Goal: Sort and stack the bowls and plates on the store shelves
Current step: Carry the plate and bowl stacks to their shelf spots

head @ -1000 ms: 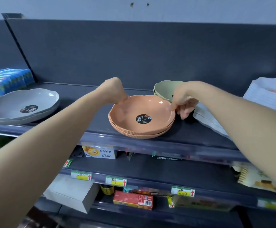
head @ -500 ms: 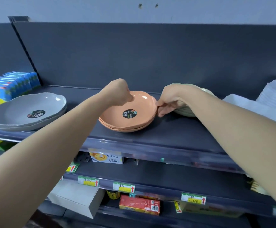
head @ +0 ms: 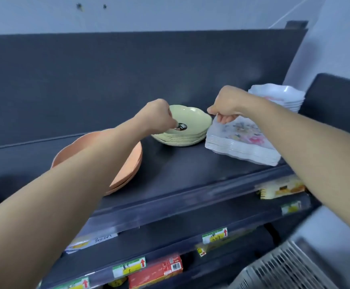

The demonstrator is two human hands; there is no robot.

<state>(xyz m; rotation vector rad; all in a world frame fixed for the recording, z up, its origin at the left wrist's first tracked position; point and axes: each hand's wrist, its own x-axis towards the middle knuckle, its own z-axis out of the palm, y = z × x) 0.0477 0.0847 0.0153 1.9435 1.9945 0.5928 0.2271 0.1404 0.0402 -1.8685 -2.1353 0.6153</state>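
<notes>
Grips the green bowl stack (head: 190, 134), far on the top shelf (head: 180, 174), with left hand (head: 159, 114) curled over its left rim and right hand (head: 225, 108) pinching the right. Half covers the black round sticker (head: 182, 126), writing unreadable. Hides most orange bowls (head: 134, 161) behind the left forearm (head: 99, 163). Cannot read blurred price tags (head: 129, 269) below.

A single wide-angle view from the person's head looks forward and slightly down onto the top shelf (head: 180, 163), near enough that both forearms reach in from the lower corners. Mid-frame are the left hand (head: 159, 113) on the green plates (head: 192, 119) and the right hand (head: 226, 105) on the white plates (head: 242, 142). The frame is tilted, with the lower shelves (head: 190, 232) below and the wall (head: 170, 13) above.
</notes>
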